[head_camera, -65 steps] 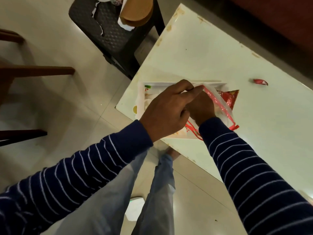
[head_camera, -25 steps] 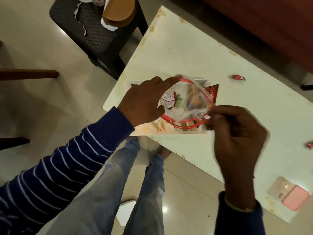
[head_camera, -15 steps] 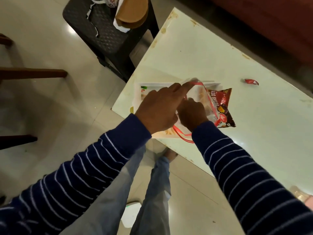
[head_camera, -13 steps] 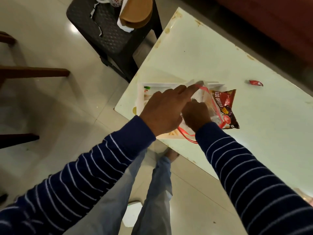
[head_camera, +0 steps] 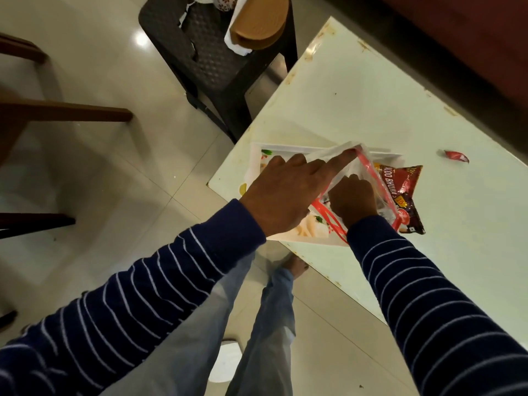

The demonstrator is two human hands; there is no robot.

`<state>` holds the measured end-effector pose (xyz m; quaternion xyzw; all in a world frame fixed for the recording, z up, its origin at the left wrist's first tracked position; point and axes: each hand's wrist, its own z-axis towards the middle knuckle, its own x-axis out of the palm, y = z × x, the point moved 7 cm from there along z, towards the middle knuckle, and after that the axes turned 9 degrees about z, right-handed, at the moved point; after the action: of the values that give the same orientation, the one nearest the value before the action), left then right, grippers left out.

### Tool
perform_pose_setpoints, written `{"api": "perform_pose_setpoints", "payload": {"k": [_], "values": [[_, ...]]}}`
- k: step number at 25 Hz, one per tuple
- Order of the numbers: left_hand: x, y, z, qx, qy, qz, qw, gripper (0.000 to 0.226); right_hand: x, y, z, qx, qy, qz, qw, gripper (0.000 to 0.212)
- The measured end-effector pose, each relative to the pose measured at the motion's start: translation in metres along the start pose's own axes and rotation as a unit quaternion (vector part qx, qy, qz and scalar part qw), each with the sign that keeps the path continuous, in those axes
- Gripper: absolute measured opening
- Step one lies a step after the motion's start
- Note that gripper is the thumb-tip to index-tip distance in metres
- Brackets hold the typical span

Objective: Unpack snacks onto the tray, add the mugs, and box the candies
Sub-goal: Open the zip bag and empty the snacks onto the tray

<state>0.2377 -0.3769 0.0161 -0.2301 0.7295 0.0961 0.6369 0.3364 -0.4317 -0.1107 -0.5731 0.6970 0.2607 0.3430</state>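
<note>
Left hand [head_camera: 281, 197] pinched the bag [head_camera: 358, 167] mouth apart; right hand [head_camera: 352, 200] was inside, grip unclear. Unpacking step; next, lift a snack onto the tray [head_camera: 255, 158].

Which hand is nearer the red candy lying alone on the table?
Right. The right hand is inside the clear bag, closer to the candy; the left hand grips the bag's rim, farther away.

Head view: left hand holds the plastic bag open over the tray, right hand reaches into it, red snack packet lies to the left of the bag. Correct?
Not quite. In the head view the red snack packet lies to the right of the plastic bag, not the left. The rest stands: left hand holds the bag open over the tray, right hand reaches into it.
</note>
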Motion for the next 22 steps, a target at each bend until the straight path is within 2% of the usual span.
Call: {"api": "perform_pose_setpoints", "payload": {"k": [2,5,9,12,16,22], "values": [[-0.006,-0.001,-0.002,-0.013,-0.058,-0.042,0.997,0.109,0.004,0.0,0.003,0.01,-0.006,0.031,0.999,0.016],[-0.002,-0.004,-0.003,-0.001,-0.081,-0.092,0.992,0.11,0.019,0.001,0.004,0.016,-0.005,0.08,0.997,0.01],[0.008,-0.003,-0.003,-0.003,-0.058,-0.131,0.99,0.103,0.034,-0.004,0.011,0.002,-0.017,0.108,0.994,0.014],[0.009,-0.005,-0.008,0.0,-0.056,-0.168,0.984,0.093,0.027,-0.003,0.014,-0.023,-0.061,0.098,0.993,0.009],[0.014,0.006,-0.01,-0.028,-0.012,-0.203,0.979,0.071,-0.012,-0.006,0.0,-0.008,-0.117,0.248,0.962,0.009],[0.008,0.035,-0.005,-0.048,-0.032,-0.151,0.987,0.099,-0.102,0.001,-0.079,-0.029,-0.208,0.308,0.928,0.022]]}}
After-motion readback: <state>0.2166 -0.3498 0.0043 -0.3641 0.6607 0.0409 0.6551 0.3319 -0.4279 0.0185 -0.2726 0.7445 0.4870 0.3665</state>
